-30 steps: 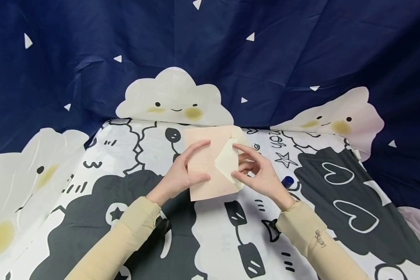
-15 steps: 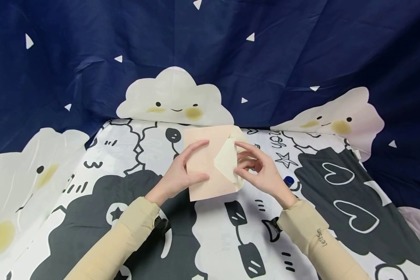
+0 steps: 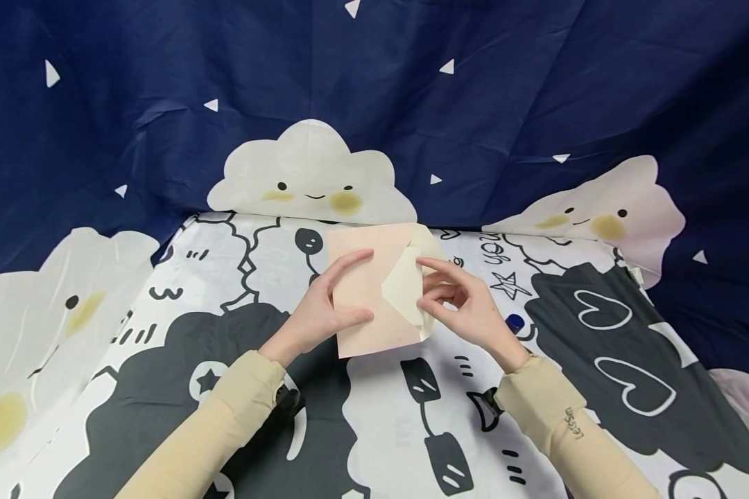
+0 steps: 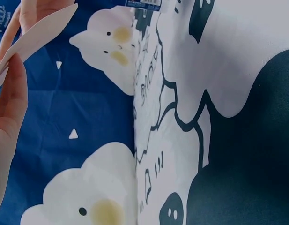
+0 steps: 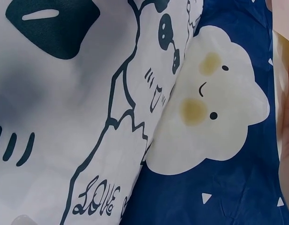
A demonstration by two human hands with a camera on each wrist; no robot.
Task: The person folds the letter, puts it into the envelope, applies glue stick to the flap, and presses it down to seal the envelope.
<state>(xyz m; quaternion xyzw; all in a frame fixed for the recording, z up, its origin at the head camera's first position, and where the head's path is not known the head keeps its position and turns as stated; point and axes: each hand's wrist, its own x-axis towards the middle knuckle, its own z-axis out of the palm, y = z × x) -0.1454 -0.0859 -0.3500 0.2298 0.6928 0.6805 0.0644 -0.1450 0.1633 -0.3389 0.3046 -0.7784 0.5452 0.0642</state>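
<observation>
Both hands hold up a pale pink paper envelope (image 3: 374,242) with a cream inside, in the middle of the head view. My left hand (image 3: 315,308) grips its left edge, thumb and forefinger on the near face, the other fingers hidden behind. A cream triangle (image 3: 402,287) shows at the envelope's right part, its point toward the left. My right hand (image 3: 468,305) pinches the cream paper at its right edge, thumb below the forefinger and the other fingers curled behind. In the left wrist view the envelope (image 4: 46,28) appears nearly edge-on between fingers.
A bed-like surface with a black-and-white printed sheet (image 3: 387,423) lies under the hands. A small dark blue cylindrical thing (image 3: 514,323) shows beside the right wrist. Behind hangs a navy cloth (image 3: 374,69) with white triangles and cloud prints.
My right hand has shifted very slightly right with its fingertips at the cream paper's edge. The left hand and envelope stay nearly still.
</observation>
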